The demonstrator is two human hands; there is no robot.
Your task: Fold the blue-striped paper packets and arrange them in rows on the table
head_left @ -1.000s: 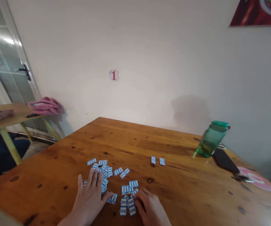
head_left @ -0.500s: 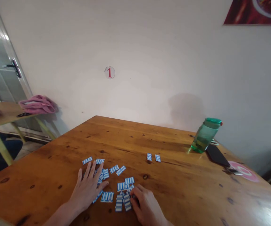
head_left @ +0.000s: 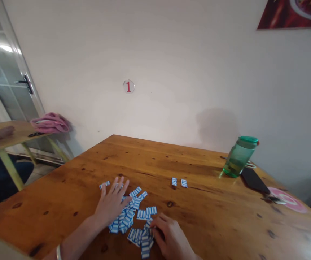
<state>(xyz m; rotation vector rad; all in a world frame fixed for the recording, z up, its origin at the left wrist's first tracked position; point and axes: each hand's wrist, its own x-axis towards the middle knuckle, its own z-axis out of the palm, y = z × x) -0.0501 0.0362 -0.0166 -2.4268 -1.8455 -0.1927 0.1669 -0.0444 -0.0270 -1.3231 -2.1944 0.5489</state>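
Note:
Small blue-and-white striped cards (head_left: 125, 219) lie in a loose, overlapping heap on the wooden table (head_left: 144, 153). My left hand (head_left: 112, 204) rests flat over the heap's upper left side, fingers spread, hiding some of the cards. At the heap's right edge, my right hand (head_left: 170, 234) is curled, fingertips and thumb close together against several cards (head_left: 145, 242). Whether a card is pinched there is hidden. Farther up the table, two cards lie apart from the heap, a left one (head_left: 174, 181) and a right one (head_left: 184, 183).
A green bottle (head_left: 240, 157) stands at the right, beside a black flat phone-like object (head_left: 254, 180). Near it lie a pink round mat (head_left: 296, 202) and a small metal item (head_left: 277, 199). A pink cloth bundle (head_left: 51, 122) sits on another table at left.
My left hand has swept right and pushed cards into a denser heap. Cards near my right hand have shifted and bunched up. The view has turned slightly left.

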